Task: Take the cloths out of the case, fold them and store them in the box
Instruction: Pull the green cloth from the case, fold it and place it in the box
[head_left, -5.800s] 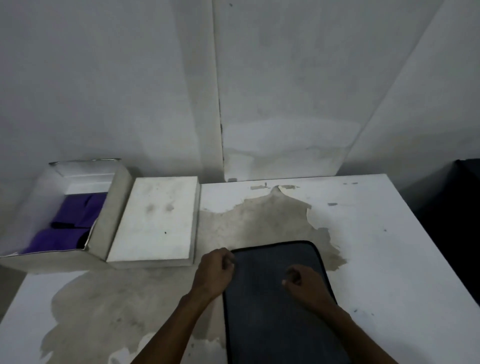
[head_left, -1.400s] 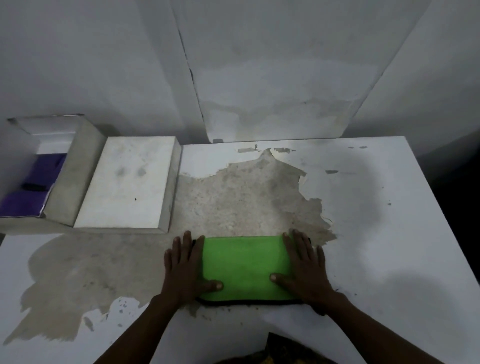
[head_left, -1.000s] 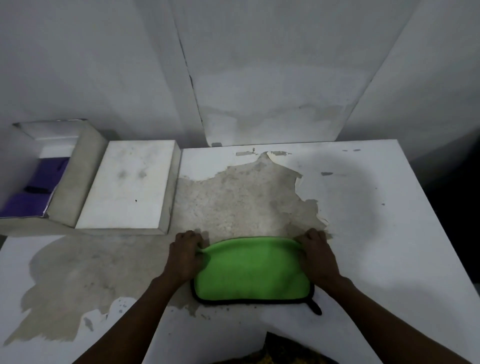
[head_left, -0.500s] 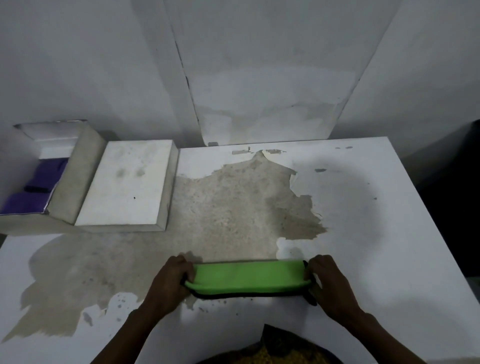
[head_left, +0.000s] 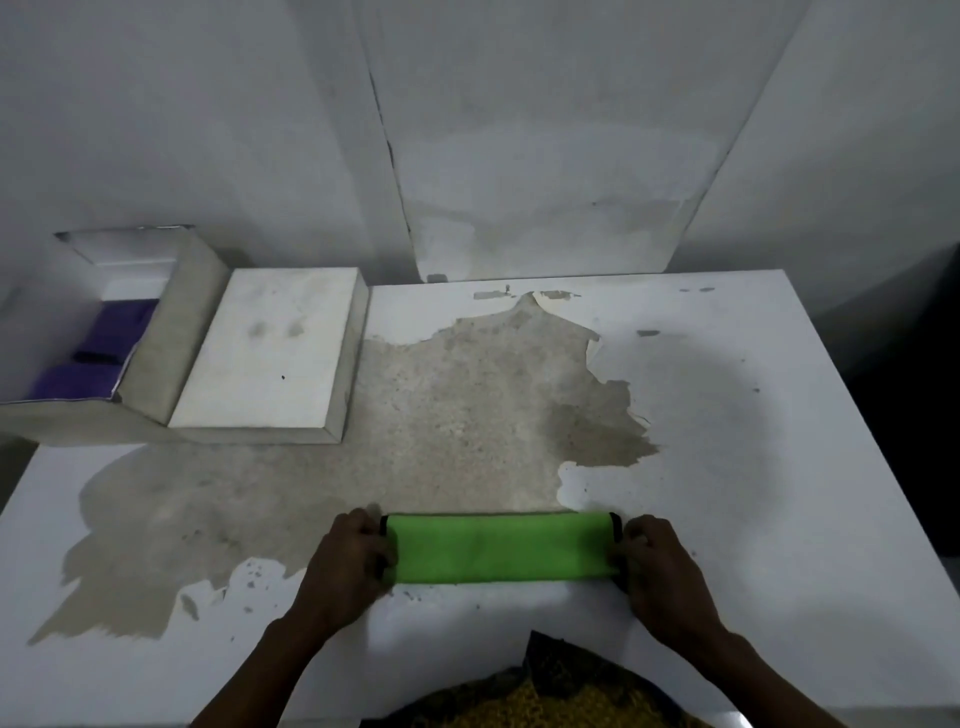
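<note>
The green cloth (head_left: 501, 546) lies folded into a long narrow band on the table (head_left: 753, 467), near its front edge, running left to right in front of me, with a thin black trim showing at each short end. My left hand (head_left: 349, 564) grips the left end: the fingers are curled over the top of the fold and the knuckles face up, so the cloth's edge disappears under them. My right hand (head_left: 655, 564) grips the right end in the same way, fingers bent down around the black-trimmed edge. The band sits flat between the two hands, its far long edge straight and its near long edge resting on the white part of the tabletop. Beyond it the table's white coating is worn away in a large rough grey-brown patch (head_left: 457, 415). At the far left corner stands the open white box (head_left: 171, 332), and inside it I can see purple cloths (head_left: 98, 353) lying folded, well apart from the green one. Just beside the box, touching its right wall, lies a flat white lid (head_left: 270, 358). At the bottom edge of the view a bit of yellow patterned fabric (head_left: 545, 701) shows close to my body.
</note>
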